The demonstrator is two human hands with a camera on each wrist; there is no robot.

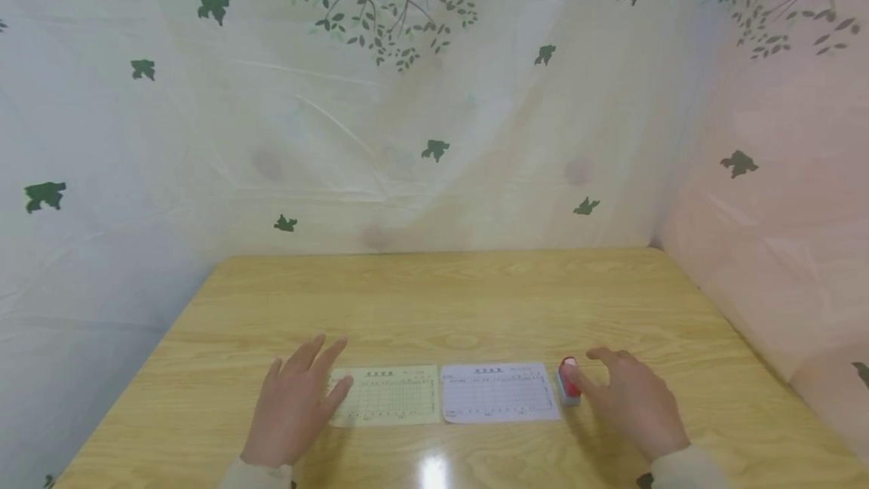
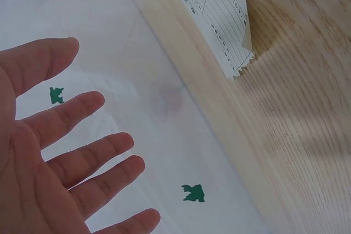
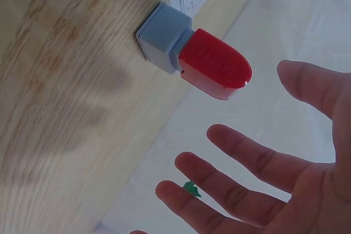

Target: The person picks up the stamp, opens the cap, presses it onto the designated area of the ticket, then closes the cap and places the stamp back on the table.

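Left hand [image 1: 292, 407], fingers apart, beside yellow form [image 1: 394, 397], left-edge side of desk [image 1: 448, 300]; right hand [image 1: 634, 404], fingers apart, beside red-handled stamp [image 3: 193, 54], right-edge side.

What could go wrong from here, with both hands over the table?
The right hand might knock over the upright red-handled grey plastic stamp, standing close by. The left hand could snag or shift the pale yellow printed paper slip, whose jagged edge seems to curl up.

- On the table [image 1: 434, 300], left to right: left form [image 1: 390, 396], right form [image 1: 498, 393], stamp [image 1: 567, 392]
- Near left form's left end: left hand [image 1: 292, 406]
- Right of stamp: right hand [image 1: 634, 402]
- Behind table: cloth [image 1: 434, 195]
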